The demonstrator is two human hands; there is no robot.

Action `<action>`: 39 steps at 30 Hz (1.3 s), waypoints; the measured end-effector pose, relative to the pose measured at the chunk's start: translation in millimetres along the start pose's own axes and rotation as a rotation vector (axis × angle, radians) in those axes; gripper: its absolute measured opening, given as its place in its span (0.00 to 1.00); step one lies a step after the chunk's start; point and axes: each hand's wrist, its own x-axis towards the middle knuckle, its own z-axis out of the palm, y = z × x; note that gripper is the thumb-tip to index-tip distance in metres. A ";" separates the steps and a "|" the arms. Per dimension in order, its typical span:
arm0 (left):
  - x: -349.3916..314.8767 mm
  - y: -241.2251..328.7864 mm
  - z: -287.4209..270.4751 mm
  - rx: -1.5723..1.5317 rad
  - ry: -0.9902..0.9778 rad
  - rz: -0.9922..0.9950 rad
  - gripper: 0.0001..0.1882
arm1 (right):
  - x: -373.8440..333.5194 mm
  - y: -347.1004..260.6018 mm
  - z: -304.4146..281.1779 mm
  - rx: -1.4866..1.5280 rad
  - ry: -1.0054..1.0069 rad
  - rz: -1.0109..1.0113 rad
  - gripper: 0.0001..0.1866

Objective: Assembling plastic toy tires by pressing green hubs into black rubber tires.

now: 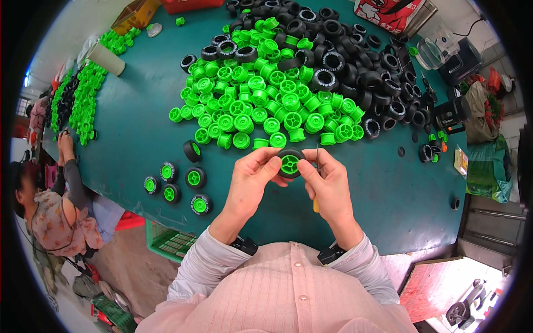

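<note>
Green table (pixel 394 194) above brownish floor (pixel 147 252)

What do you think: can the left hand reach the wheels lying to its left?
Probably yes: nothing visible stands between the left hand and those wheels, though it would likely have to release the held wheel.

Wheel (pixel 289 163) is hiding some fingertips of L hand (pixel 251 180) & R hand (pixel 331 187); its far side is facing away, unseen. R hand is also covering the middle of a yellow-handled tool (pixel 316 206), type unclear. Top green rims (pixel 226 122) are blocking those underneath, qty unk. Black tyres (pixel 351 75) are overlapping & running past the top edge, which is also cropping a red bin (pixel 186 5) & red/white box (pixel 388 13). Tabletop (pixel 377 194) is hiding pt of a green crate (pixel 150 237). Co-worker's hands (pixel 65 145) are showing too sm. to tell what they're gripping. Pink shirt (pixel 277 288) is running off btm edge. Dark object (pixel 458 314), lower R, is sitting amid glare, too unclear to ID.
</note>
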 end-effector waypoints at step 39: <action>-8.3 0.2 9.7 0.046 -0.009 0.161 0.11 | -5.5 -1.7 8.3 -0.500 0.024 -0.378 0.11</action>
